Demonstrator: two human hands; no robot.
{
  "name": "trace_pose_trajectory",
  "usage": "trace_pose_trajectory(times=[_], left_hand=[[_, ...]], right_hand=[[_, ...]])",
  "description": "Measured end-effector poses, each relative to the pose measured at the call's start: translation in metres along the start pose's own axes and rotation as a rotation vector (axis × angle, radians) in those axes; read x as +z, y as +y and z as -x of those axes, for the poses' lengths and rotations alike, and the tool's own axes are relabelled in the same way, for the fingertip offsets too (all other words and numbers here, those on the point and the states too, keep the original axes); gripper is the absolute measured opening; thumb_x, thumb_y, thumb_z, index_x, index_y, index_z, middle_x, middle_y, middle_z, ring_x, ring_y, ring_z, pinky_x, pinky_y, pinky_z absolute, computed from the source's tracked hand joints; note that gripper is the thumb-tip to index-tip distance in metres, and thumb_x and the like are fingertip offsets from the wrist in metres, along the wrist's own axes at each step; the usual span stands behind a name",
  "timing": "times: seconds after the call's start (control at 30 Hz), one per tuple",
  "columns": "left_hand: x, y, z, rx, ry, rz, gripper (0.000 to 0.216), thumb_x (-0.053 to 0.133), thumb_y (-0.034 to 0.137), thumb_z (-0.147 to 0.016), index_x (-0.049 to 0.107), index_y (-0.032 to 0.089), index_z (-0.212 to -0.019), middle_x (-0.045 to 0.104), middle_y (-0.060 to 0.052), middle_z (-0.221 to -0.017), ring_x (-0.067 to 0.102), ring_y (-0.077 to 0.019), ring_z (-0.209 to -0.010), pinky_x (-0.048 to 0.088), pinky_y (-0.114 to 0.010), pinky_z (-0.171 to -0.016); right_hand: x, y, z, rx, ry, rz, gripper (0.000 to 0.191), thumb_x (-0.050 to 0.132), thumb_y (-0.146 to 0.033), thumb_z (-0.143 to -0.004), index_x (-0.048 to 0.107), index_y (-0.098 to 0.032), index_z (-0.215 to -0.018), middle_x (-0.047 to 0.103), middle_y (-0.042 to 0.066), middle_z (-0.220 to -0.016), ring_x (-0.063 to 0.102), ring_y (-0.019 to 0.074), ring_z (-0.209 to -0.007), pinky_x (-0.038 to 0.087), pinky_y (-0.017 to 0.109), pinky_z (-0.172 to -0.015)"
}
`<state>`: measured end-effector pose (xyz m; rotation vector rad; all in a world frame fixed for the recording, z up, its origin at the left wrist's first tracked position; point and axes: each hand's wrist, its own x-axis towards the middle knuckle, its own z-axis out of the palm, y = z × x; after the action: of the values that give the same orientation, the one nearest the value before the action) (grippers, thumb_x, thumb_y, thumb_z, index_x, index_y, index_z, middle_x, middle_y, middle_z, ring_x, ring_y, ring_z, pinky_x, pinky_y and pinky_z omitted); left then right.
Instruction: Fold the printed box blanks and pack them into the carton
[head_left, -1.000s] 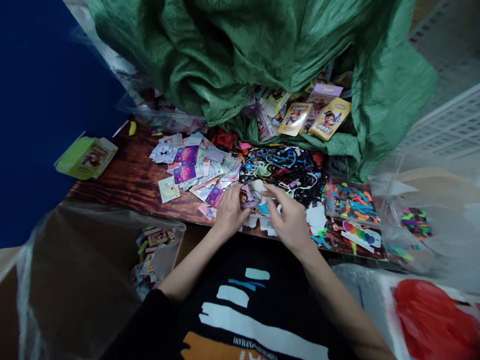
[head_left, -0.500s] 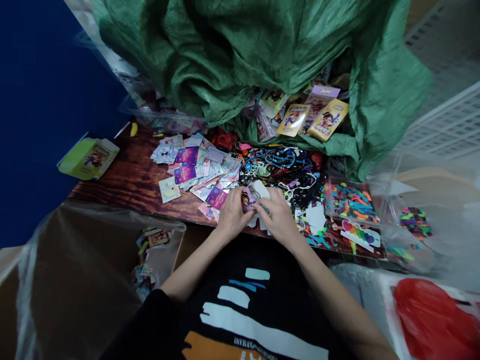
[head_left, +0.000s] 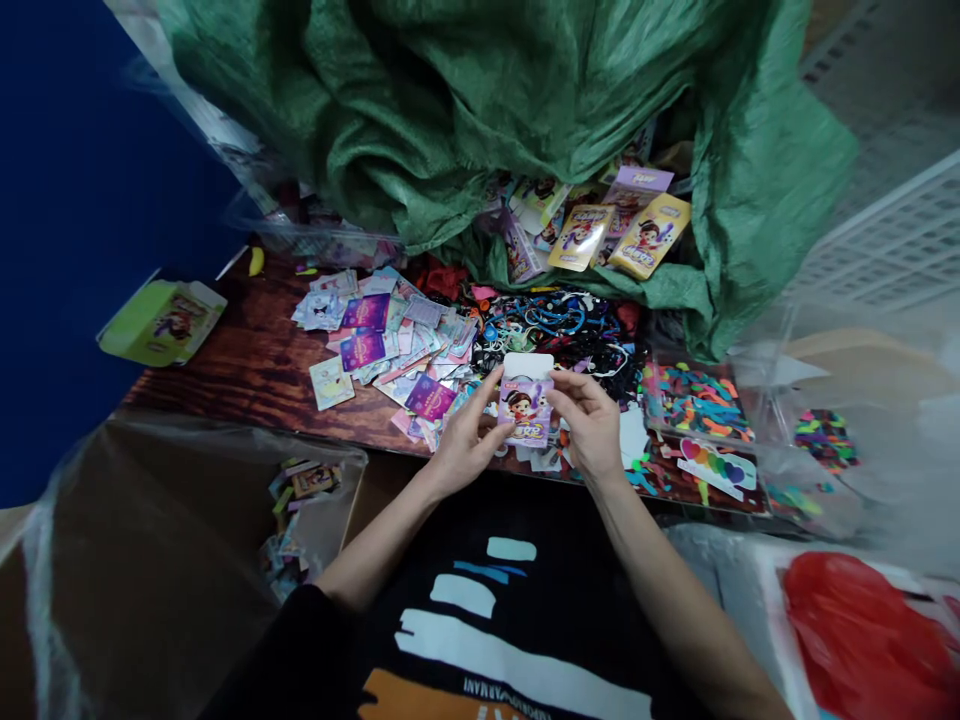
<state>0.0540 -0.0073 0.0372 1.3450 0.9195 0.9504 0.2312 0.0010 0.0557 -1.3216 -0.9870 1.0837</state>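
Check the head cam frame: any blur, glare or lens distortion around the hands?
Head view: the printed card pack between the left hand and right hand looks sharp, no obvious motion blur. Head view: wide-angle bending skews the white plastic crate at the frame edge. Head view: hazy glare on the clear plastic sheet.

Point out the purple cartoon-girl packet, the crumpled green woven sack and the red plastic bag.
Purple cartoon-girl packet (head_left: pixel 525 412): head view, printed front.
Crumpled green woven sack (head_left: pixel 450 90): head view, upper fold.
Red plastic bag (head_left: pixel 855 630): head view, middle.
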Motion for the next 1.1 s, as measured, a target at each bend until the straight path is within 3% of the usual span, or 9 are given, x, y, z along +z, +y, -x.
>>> trace_pose_trajectory(times=[0.13,0.3,0.47,0.57,0.63,0.73,0.83,0.93,1.1], left_hand=[[-0.007,0.002,0.003,0.023,-0.071,-0.091,0.067,0.059,0.027,-0.092,0.031,0.03,-0.152,0.054,-0.012,-0.136,0.067,-0.0182,-0.09,0.059,-0.033,-0.081],[-0.007,0.003,0.009,0.034,-0.126,-0.154,0.069,0.06,0.025,-0.09,0.031,0.03,-0.152,0.058,-0.011,-0.129,0.067,-0.0165,-0.086,0.058,-0.031,-0.079],[-0.004,0.003,0.009,-0.022,-0.156,-0.039,0.059,0.067,0.028,-0.085,0.045,0.03,-0.14,0.059,-0.008,-0.125,0.064,-0.0129,-0.077,0.057,-0.025,-0.065],[-0.006,0.002,0.005,-0.146,-0.193,0.109,0.05,0.071,0.034,-0.081,0.05,0.026,-0.125,0.059,-0.005,-0.11,0.061,-0.0105,-0.066,0.052,-0.021,-0.052],[-0.007,0.001,0.002,-0.198,-0.192,0.152,0.05,0.072,0.036,-0.081,0.047,0.025,-0.123,0.058,-0.003,-0.103,0.058,-0.009,-0.062,0.049,-0.019,-0.048],[-0.006,0.001,0.001,-0.209,-0.136,0.169,0.057,0.071,0.037,-0.081,0.038,0.026,-0.126,0.057,0.0,-0.099,0.056,-0.0072,-0.059,0.046,-0.017,-0.046],[-0.005,0.0,0.001,-0.193,-0.105,0.114,0.057,0.07,0.034,-0.082,0.035,0.025,-0.127,0.057,0.001,-0.096,0.055,-0.0072,-0.059,0.044,-0.018,-0.048],[-0.007,-0.002,0.002,-0.147,-0.135,-0.026,0.056,0.068,0.03,-0.085,0.037,0.025,-0.131,0.059,-0.001,-0.097,0.059,-0.0096,-0.065,0.046,-0.021,-0.056],[-0.011,-0.005,0.007,-0.14,-0.166,-0.123,0.057,0.066,0.028,-0.086,0.039,0.024,-0.136,0.063,-0.003,-0.103,0.062,-0.0132,-0.072,0.049,-0.026,-0.066]], right_hand=[[-0.009,-0.002,0.006,0.041,-0.101,0.075,0.024,0.075,-0.041,-0.075,0.073,-0.022,-0.089,0.06,-0.002,-0.066,0.043,0.0083,-0.045,0.036,0.023,-0.042],[-0.015,-0.005,0.01,0.024,-0.11,0.099,0.025,0.071,-0.045,-0.077,0.069,-0.021,-0.083,0.056,-0.003,-0.061,0.045,0.0092,-0.044,0.036,0.024,-0.042],[-0.013,-0.005,0.018,-0.019,-0.113,0.066,0.031,0.067,-0.046,-0.083,0.056,-0.024,-0.102,0.058,-0.003,-0.071,0.044,0.0091,-0.046,0.035,0.023,-0.04],[-0.016,-0.008,0.021,-0.051,-0.214,0.128,0.04,0.061,-0.042,-0.089,0.049,-0.025,-0.123,0.059,-0.002,-0.078,0.048,0.0109,-0.052,0.039,0.024,-0.045],[-0.021,-0.012,0.019,-0.062,-0.305,0.174,0.041,0.059,-0.041,-0.091,0.05,-0.024,-0.127,0.059,-0.001,-0.079,0.052,0.0124,-0.058,0.042,0.025,-0.05],[-0.026,-0.016,0.011,-0.102,-0.398,0.211,0.025,0.061,-0.041,-0.09,0.063,-0.022,-0.106,0.066,0.004,-0.093,0.063,0.0175,-0.082,0.05,0.03,-0.067],[-0.025,-0.012,0.006,-0.132,-0.416,0.198,0.023,0.066,-0.043,-0.087,0.064,-0.02,-0.083,0.069,0.007,-0.106,0.063,0.0217,-0.101,0.05,0.035,-0.083],[-0.018,-0.003,0.006,-0.086,-0.342,0.184,0.033,0.072,-0.047,-0.081,0.058,-0.02,-0.069,0.071,0.005,-0.091,0.065,0.0191,-0.086,0.051,0.035,-0.079],[-0.006,0.007,0.011,-0.05,-0.214,0.269,0.031,0.076,-0.05,-0.074,0.069,-0.02,-0.08,0.07,0.001,-0.075,0.062,0.0171,-0.067,0.052,0.033,-0.064]])
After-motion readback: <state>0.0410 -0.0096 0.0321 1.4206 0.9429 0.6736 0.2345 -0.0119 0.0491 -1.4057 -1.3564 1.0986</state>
